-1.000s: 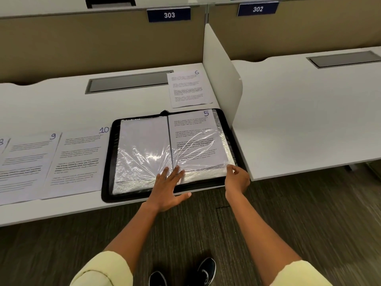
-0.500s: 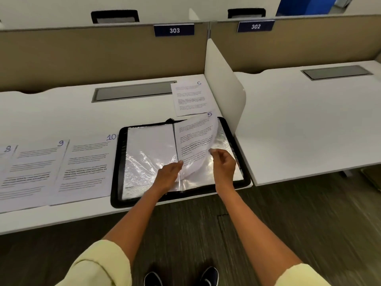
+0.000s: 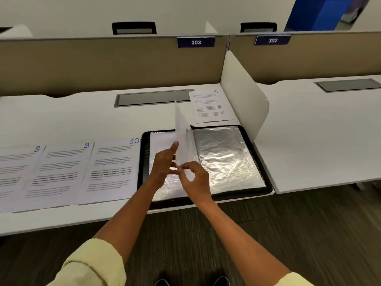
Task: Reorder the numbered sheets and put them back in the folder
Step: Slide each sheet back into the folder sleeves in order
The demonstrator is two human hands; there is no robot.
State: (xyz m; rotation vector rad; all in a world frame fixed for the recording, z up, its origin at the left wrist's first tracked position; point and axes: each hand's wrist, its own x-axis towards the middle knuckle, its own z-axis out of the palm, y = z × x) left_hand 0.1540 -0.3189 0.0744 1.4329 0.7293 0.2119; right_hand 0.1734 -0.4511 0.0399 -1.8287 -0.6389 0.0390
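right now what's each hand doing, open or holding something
Left hand: open, straight fingers resting against the upright sleeve page.
Right hand: pinching the bottom edge of that same sleeve page.

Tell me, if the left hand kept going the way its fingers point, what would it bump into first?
Probably the upright page it already touches. The left hand points up and away. Depth is unclear.
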